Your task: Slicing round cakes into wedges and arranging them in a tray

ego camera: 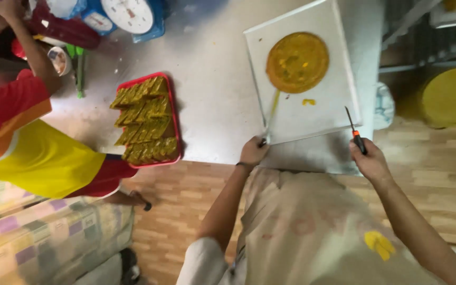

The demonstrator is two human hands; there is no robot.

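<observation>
While your left hand clamps a long blade at the board edge, your right hand grips a knife upright — both clear of the yellow disc.

Orange-yellow disc on white board; orange-handled knife; red tray.

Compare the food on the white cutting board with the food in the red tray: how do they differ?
The round cake on the cutting board is one whole flat disc; the pieces in the red tray are many small angular slabs packed in rows. The disc lies alone on the board; the pieces fill their tray. Both look yellow-brown.
</observation>
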